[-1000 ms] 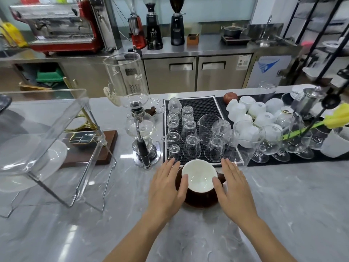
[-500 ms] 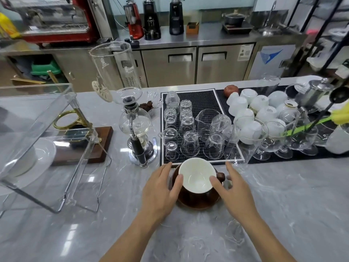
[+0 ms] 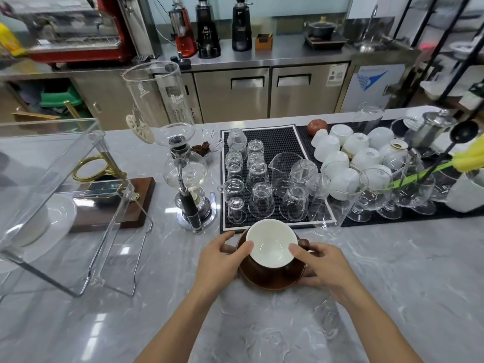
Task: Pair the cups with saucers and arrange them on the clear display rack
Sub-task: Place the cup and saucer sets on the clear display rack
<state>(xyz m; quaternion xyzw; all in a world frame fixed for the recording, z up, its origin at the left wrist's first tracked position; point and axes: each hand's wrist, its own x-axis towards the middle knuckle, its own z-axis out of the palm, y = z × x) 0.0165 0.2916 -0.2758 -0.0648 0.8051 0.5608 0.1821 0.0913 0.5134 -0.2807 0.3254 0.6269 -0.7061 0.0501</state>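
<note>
Cup [image 3: 271,246] and saucer [image 3: 272,277] are gripped together at both sides by curled fingers [image 3: 242,248], seemingly for carrying level to the clear display rack [image 3: 65,205].

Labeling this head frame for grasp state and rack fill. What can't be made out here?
- Saucer: whether it is lifted off the counter; the left hand and right hand cover both its sides.
- Cup handle: behind the right hand's fingers.
- Clear display rack: its left part is cut off by the frame edge.
- White cup and saucer under the rack: blurred through the plastic.
</note>
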